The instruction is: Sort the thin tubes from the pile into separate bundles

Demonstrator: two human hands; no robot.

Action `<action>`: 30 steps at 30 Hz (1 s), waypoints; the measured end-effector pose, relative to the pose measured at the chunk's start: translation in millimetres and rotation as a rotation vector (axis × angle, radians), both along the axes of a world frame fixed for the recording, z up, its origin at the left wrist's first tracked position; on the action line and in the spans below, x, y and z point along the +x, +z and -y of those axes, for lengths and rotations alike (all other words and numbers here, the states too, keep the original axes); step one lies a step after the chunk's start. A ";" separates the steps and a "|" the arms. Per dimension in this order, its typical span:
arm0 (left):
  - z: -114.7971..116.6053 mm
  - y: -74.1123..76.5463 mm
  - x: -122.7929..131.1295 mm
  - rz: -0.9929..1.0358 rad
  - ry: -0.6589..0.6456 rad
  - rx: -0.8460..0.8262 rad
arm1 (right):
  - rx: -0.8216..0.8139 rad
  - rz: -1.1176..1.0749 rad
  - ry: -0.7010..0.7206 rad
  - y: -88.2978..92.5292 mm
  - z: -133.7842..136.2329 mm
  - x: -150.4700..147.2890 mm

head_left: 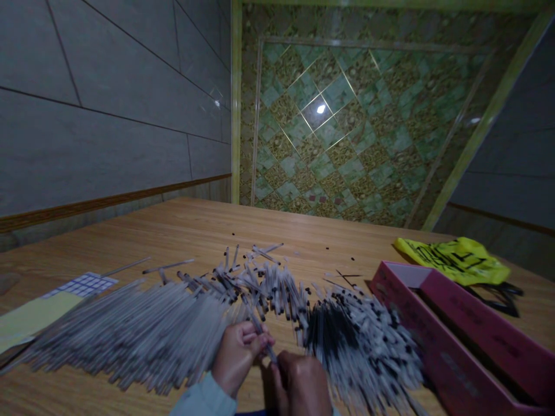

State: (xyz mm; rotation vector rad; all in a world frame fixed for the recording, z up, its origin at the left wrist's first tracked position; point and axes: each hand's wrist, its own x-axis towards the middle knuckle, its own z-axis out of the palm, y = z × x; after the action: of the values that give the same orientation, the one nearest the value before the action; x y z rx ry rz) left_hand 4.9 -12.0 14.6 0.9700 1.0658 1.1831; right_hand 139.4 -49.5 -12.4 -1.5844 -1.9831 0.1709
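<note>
Close to the table's front edge, my left hand (pixel 236 353) pinches a thin clear pen (pixel 252 316) that slants up and away. The curled fingers of my right hand (pixel 304 378) close on its near end; the fingertips are partly hidden. To the left lies a wide heap of clear pen barrels (pixel 143 335). Ahead of the hands is a scattered pile of clear pen caps (pixel 280 283) with dark ends. Right of my right hand are dark refills (pixel 332 326), beside and partly over a heap of pens (pixel 377 335) with clear caps and black tips.
A long pink box (pixel 433 335), open at the top, stands at the right. Behind it lie a yellow plastic bag (pixel 455 260) and dark-framed glasses (pixel 498 297). Yellow paper (pixel 43 312) and a checked sheet (pixel 82 283) are at the left. Tiled walls (pixel 113 86) surround the wooden table (pixel 208 216).
</note>
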 end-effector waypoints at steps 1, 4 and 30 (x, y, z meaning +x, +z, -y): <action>-0.6 -0.1 -0.9 -0.008 0.009 0.026 | 0.016 0.013 -0.011 -0.1 -0.3 -0.3; -2.8 -0.6 -6.0 0.008 -0.045 0.063 | -0.106 -0.295 0.037 0.3 -2.7 0.0; -5.2 5.0 -12.8 0.154 -0.042 -0.007 | -0.644 -1.651 0.365 -4.0 -10.0 1.5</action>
State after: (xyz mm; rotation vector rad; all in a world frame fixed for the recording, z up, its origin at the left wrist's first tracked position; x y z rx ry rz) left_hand -7.9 -6.8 19.6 0.8771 0.9224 1.1982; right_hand 140.9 -39.6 -16.4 -0.6795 -0.7745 1.7162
